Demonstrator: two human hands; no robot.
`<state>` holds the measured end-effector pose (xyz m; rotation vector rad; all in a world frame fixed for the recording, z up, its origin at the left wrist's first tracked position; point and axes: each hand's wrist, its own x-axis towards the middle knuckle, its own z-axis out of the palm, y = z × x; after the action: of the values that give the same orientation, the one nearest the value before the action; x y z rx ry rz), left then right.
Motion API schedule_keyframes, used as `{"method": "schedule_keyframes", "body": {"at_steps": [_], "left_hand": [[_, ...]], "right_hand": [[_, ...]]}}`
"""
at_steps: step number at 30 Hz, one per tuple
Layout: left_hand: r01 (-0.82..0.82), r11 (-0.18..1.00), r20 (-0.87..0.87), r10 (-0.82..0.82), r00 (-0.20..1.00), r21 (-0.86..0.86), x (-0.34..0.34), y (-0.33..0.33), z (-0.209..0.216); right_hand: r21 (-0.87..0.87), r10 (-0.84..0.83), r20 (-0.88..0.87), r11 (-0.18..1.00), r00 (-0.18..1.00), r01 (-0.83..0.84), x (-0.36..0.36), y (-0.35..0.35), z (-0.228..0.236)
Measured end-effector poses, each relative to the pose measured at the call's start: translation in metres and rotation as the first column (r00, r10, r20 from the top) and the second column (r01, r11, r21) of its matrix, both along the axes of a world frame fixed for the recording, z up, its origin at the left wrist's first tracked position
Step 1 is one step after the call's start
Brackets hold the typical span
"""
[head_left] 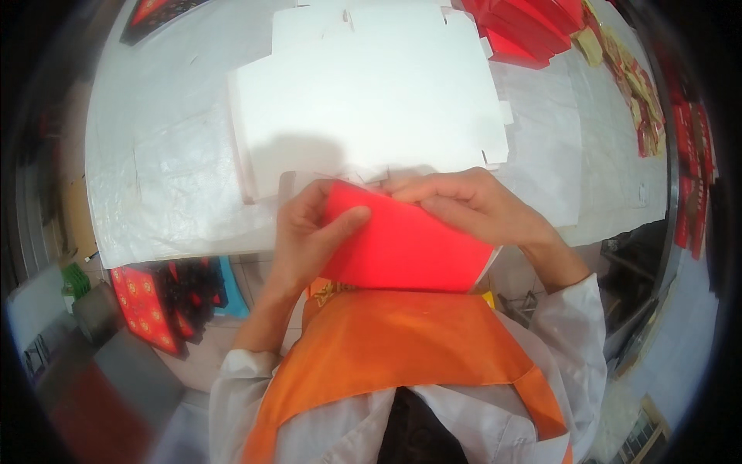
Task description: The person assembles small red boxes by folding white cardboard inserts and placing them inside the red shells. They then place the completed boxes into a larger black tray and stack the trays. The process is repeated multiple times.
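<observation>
A bright red cardboard box [410, 251], partly folded, is held up in front of my orange apron [402, 340]. Its left end is pinched by my left hand [309, 232], the thumb lying on the red face and the fingers behind it. Along the upper edge, the closed fingers of my right hand [483, 205] press on the card; their tips are partly hidden. A pale inner side shows at the box's lower right corner. Just beyond my hands, a stack of flat white die-cut cardboard blanks [371, 93] lies on the table.
The table [162, 162] has a whitish plastic cover. Folded red boxes [533, 31] lie at the far right, near red and gold packets [630, 85]. A dark patterned box [158, 15] sits far left. Red patterned boxes [147, 305] stand below the table's left edge.
</observation>
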<state>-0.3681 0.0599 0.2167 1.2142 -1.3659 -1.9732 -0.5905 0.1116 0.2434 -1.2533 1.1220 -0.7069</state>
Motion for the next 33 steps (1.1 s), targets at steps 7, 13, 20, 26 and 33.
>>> {"method": "schedule_keyframes", "body": {"at_steps": [7, 13, 20, 26, 33], "left_hand": [[0.032, 0.995, -0.013, -0.033, 0.999, -0.094, 0.001, -0.020, 0.017], [0.404, 0.740, 0.427, -0.175, 0.887, -0.537, -0.015, -0.095, 0.068], [-0.230, 0.230, -0.188, 0.189, 0.964, -0.946, -0.050, -0.086, 0.093], [-0.153, 0.983, -0.275, 0.119, 0.954, -0.105, -0.069, 0.015, 0.017], [-0.200, 0.977, -0.536, 0.207, 0.818, 0.073, -0.078, -0.009, 0.011]], "right_hand": [[-0.018, 0.122, 0.108, 0.992, 0.987, -0.121, -0.014, -0.001, 0.000], [0.034, -0.040, 0.007, 0.999, 0.999, 0.040, -0.015, 0.002, 0.010], [-0.278, -0.622, -0.005, 0.753, 0.783, 0.597, -0.020, -0.027, -0.017], [-0.140, -0.671, 0.426, 0.614, 0.607, 0.777, 0.001, -0.061, -0.013], [-0.168, -0.503, 0.373, 0.790, 0.780, 0.590, 0.034, -0.051, 0.000]]}}
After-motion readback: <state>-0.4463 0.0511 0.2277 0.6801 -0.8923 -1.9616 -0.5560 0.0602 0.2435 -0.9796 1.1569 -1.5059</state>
